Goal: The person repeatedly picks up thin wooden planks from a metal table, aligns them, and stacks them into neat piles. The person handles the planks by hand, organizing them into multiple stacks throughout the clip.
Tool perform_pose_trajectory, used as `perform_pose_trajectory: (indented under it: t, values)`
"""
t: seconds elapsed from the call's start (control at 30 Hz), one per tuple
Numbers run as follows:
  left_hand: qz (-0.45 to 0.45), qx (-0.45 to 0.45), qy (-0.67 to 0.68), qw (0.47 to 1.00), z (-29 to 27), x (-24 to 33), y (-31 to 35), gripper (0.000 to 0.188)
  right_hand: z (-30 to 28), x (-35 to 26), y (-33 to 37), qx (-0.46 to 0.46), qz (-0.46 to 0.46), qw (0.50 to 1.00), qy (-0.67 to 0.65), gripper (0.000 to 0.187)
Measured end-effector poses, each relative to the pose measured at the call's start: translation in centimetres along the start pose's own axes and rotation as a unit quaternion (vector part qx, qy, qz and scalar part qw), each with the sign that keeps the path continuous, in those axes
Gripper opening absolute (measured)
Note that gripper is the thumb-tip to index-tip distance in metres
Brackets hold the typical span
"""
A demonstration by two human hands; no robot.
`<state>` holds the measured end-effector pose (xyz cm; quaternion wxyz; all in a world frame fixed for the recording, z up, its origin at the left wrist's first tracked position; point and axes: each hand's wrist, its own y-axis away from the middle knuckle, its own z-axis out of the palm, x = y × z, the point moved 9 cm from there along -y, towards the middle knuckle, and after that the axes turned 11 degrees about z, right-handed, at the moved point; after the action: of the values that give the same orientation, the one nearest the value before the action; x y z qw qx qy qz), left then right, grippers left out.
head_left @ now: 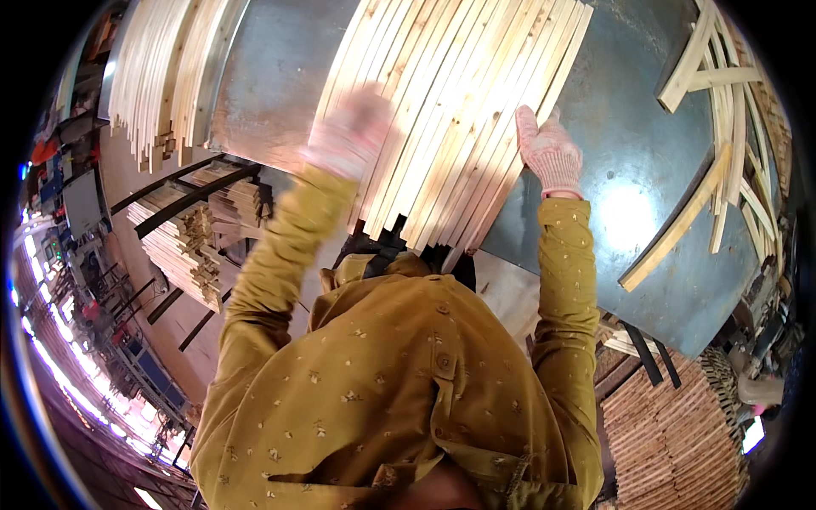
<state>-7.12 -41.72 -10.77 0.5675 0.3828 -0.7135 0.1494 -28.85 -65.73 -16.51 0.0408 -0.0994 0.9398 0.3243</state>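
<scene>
Both arms are reaching to twelve o'clock. The left hand (350, 129), blurred, is lying on the wooden strips (463, 102); I cannot tell its fingers. The right hand (550, 150) is pressing flat, fingers together, on their right edge. Strips: too many to count.

Off to my right I see a loose heap of offcuts (733, 127) lying crisscross on the blue-grey desk (629, 170), one long strip (677, 228) slanting away from it. At upper left a second bundle of pale slats (166, 72) overhangs the desk's edge. Below that, stacked short boards (189, 246) sit on a dark metal rack (183, 200). Lower right, a pile of reddish wood pieces (671, 433) rests on the floor. Far left is too blurred to read.
</scene>
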Motion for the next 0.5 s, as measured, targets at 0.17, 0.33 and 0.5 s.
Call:
perform_pose_trajectory:
  t: [0.17,0.33,0.5]
  values:
    - [0.095,0.076,-0.286,0.95,-12.2,-2.3,-5.1,0.041,1.2,-0.9,2.6,-0.057,-0.021,0.998,0.028,0.084]
    - [0.201,0.038,-0.467,0.86,-12.3,-2.1,-11.9,0.071,-4.3,-1.3,-2.0,0.109,-0.125,0.986,0.013,0.07]
    - [0.222,-0.147,-0.515,0.815,-2.3,-1.5,-23.5,0.087,-7.6,-4.6,-8.5,0.366,-0.213,0.906,-0.016,0.067]
